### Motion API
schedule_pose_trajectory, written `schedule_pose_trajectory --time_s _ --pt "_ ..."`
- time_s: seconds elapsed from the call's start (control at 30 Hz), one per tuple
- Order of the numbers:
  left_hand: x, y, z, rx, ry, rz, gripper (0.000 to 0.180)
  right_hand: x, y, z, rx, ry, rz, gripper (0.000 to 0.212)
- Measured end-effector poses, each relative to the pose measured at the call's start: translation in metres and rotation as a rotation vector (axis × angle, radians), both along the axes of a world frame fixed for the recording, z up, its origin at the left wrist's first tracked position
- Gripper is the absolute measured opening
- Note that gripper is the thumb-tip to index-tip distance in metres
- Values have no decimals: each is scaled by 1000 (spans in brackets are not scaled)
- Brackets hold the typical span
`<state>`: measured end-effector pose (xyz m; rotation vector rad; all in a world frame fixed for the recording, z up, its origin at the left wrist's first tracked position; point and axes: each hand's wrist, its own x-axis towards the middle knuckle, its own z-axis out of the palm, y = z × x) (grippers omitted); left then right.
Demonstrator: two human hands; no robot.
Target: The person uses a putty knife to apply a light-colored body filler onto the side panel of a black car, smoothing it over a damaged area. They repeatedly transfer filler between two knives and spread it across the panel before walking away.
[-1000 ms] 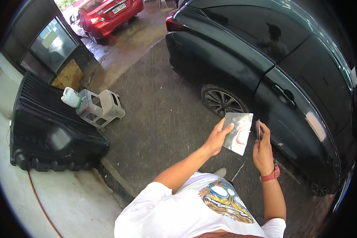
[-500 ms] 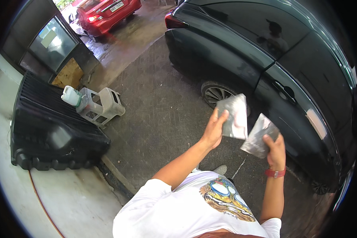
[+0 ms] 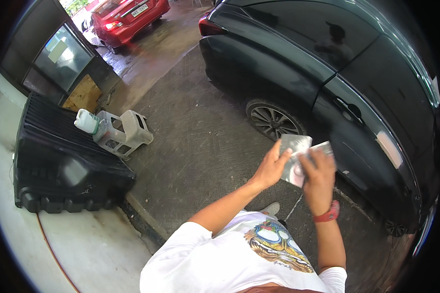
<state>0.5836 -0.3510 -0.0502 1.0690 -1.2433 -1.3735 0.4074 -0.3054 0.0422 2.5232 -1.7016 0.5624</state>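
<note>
My left hand grips a thin, shiny grey rectangular plate, thumb on top. A pinkish smear shows on the lower part of its face. A similar grey plate is in my right hand, blurred by motion, with the fingers reaching over it toward the first plate. The two plates overlap in view; whether they touch I cannot tell. Both hands are in front of my body, beside the dark car and near its rear wheel. A pale pinkish patch marks the car's door.
On the left, a large black ribbed plastic liner leans by the white wall. A grey step stool stands beside it, with a white jug next to it. A red car is farther back on wet ground.
My right hand has moved left and turned over, bringing its plate against or behind the left one in view. The left hand's plate has dropped slightly and tilted.
</note>
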Motion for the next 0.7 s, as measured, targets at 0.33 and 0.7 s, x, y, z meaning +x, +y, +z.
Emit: schedule_pose_trajectory --time_s 0.33,0.7 --pt "14 -21 -38 105 492 320 34 7 21 27 115 -275 380 66" --pt "5 -14 -18 42 214 183 32 -22 -9 -2 139 143 99 52"
